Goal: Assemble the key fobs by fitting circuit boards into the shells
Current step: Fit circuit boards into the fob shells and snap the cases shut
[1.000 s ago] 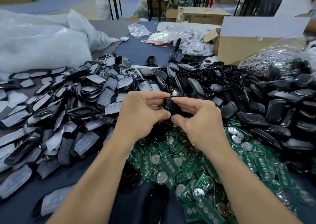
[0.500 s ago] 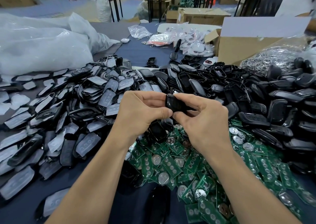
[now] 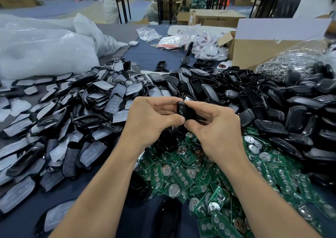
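Both hands meet at the middle of the view on one glossy black key fob. My left hand pinches its left end between thumb and forefinger. My right hand grips its right side, and the fingers hide most of the shell. Under the hands lies a heap of green circuit boards with round coin cells. Whether a board sits inside the held fob cannot be seen.
A pile of shell halves with grey rubber button pads fills the left. Black shell backs are heaped on the right. Behind are a white plastic bag, an open cardboard box and a bag of metal key rings.
The hands and the fob have stayed in nearly the same place. The fob has turned a little between the fingers, and the thumbs have closed tighter on it.
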A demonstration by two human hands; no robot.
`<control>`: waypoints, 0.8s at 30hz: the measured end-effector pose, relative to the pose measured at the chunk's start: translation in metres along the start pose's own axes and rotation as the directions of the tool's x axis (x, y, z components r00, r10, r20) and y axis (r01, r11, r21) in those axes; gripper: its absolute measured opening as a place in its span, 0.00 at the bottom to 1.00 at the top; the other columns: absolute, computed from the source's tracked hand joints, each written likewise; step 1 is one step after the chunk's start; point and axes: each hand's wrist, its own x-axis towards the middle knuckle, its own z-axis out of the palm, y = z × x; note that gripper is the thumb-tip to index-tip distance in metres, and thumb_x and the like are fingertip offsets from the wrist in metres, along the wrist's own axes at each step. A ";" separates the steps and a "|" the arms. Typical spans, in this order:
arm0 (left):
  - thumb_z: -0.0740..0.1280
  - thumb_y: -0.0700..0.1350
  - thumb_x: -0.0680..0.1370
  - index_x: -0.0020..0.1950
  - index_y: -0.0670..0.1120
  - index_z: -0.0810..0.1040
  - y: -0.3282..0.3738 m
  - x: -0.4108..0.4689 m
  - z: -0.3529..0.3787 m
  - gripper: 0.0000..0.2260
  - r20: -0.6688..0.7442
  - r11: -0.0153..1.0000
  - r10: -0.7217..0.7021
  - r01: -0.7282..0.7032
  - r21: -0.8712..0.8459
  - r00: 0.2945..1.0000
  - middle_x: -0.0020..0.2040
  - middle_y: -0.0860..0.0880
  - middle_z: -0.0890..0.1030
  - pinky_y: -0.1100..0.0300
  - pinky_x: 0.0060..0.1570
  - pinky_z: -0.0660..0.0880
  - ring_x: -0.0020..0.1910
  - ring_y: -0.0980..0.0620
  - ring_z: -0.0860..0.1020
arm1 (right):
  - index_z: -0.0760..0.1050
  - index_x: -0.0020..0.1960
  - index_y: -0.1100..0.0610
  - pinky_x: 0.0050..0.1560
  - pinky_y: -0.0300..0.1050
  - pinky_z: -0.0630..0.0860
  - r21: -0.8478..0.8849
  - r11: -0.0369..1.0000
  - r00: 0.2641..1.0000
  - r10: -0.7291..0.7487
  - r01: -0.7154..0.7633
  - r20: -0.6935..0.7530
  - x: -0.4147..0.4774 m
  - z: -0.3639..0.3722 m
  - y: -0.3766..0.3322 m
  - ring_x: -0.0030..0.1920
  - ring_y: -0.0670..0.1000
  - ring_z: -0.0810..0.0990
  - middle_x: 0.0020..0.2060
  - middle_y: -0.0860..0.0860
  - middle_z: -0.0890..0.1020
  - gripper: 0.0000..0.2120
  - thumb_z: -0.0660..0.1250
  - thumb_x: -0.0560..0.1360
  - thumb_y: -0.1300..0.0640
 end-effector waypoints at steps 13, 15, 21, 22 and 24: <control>0.80 0.31 0.67 0.53 0.45 0.87 0.001 0.001 -0.004 0.18 0.001 0.993 -0.056 0.056 -0.104 0.998 0.48 0.45 0.89 0.63 0.49 0.81 0.49 0.51 0.87 | 0.84 0.55 0.41 0.61 0.45 0.82 0.182 0.983 0.996 -0.012 -0.004 0.087 0.004 0.000 -0.001 0.54 0.42 0.86 0.50 0.41 0.88 0.24 0.79 0.69 0.67; 0.81 0.31 0.66 0.53 0.45 0.87 0.001 0.001 -0.002 0.19 -0.012 0.994 -0.063 0.062 -0.090 0.998 0.48 0.46 0.89 0.62 0.49 0.81 0.48 0.51 0.87 | 0.85 0.52 0.39 0.59 0.40 0.81 0.174 0.985 0.998 -0.006 -0.004 0.057 0.003 -0.001 -0.002 0.53 0.41 0.86 0.48 0.39 0.88 0.24 0.81 0.67 0.66; 0.83 0.32 0.64 0.52 0.48 0.88 0.001 0.001 -0.001 0.20 -0.007 0.999 -0.013 0.013 -0.033 1.000 0.46 0.48 0.89 0.65 0.49 0.81 0.46 0.53 0.88 | 0.86 0.55 0.43 0.57 0.37 0.81 0.147 0.989 0.997 -0.018 0.006 0.078 0.003 -0.005 -0.004 0.52 0.41 0.87 0.48 0.40 0.88 0.24 0.81 0.67 0.67; 0.83 0.34 0.63 0.51 0.48 0.88 0.001 0.000 -0.001 0.20 -0.003 1.000 -0.002 0.002 -0.030 1.000 0.45 0.48 0.89 0.64 0.49 0.81 0.46 0.52 0.88 | 0.86 0.55 0.43 0.57 0.37 0.81 0.138 0.990 0.996 -0.022 0.010 0.084 0.003 -0.005 -0.005 0.52 0.41 0.87 0.48 0.39 0.88 0.24 0.81 0.67 0.67; 0.84 0.37 0.61 0.52 0.47 0.88 0.002 0.000 -0.002 0.20 -0.005 1.000 0.009 -0.009 -0.022 1.000 0.45 0.48 0.89 0.64 0.49 0.82 0.46 0.51 0.88 | 0.86 0.56 0.43 0.57 0.35 0.81 0.110 0.994 0.996 -0.032 0.023 0.085 0.002 -0.004 -0.007 0.51 0.39 0.86 0.47 0.38 0.88 0.23 0.81 0.68 0.66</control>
